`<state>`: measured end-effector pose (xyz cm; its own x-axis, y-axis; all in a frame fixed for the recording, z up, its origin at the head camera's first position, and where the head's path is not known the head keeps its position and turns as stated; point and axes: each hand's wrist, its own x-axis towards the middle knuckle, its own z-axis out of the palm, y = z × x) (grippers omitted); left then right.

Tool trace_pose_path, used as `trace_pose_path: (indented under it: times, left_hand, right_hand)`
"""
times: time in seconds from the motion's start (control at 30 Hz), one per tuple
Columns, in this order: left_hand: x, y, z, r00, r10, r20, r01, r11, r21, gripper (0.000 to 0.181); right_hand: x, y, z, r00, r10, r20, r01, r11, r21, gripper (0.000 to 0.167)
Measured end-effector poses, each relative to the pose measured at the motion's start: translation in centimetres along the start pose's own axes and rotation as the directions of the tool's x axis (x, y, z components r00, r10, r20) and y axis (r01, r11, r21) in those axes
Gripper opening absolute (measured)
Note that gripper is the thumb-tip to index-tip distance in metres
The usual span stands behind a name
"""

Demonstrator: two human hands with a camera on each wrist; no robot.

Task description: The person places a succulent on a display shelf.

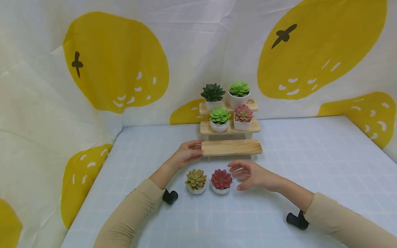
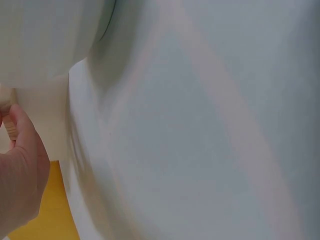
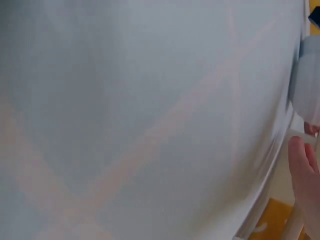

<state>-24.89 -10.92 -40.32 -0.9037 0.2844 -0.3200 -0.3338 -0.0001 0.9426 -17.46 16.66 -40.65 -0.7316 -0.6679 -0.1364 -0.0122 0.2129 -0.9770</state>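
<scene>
My left hand [image 1: 188, 154] grips the left end of the lowest wooden shelf [image 1: 232, 147] of a three-step plant stand. In the left wrist view, fingers and thumb pinch the wood's end [image 2: 11, 129]. My right hand [image 1: 253, 175] is held just right of a red potted succulent [image 1: 221, 179], its fingers loosely bent around nothing. Beside that plant sits a yellowish-green succulent [image 1: 196, 179] in a white pot, in front of the stand. Near the right fingers [image 3: 301, 155], a pale rounded pot [image 3: 306, 85] shows at the right wrist view's edge.
On the middle shelf [image 1: 204, 128] stand a bright green succulent [image 1: 220, 116] and a pink one [image 1: 243, 114]. The top shelf bears a dark green succulent [image 1: 212, 92] and a light green one [image 1: 239, 89]. Behind hangs a lemon-print cloth [image 1: 198, 51]; a pale checked cloth [image 1: 310, 165] covers the table.
</scene>
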Motion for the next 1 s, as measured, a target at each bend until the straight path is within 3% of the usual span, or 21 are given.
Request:
trace_pose_path:
  times: [0.3,1.0]
  left_hand:
    - [0.0,-0.2,-0.1,1.000,-0.002,-0.009,0.002,1.000,0.001,0.050]
    - [0.1,-0.2,-0.1,1.000,0.013,-0.003,-0.013,1.000,0.002,0.050]
  right_hand:
    - [1.0,0.3,1.8,0.999,0.012,0.050,-0.013,1.000,0.010,0.072]
    - [2.4,-0.2,2.7,1.000,-0.006,0.009,0.006,0.999,-0.045,0.065]
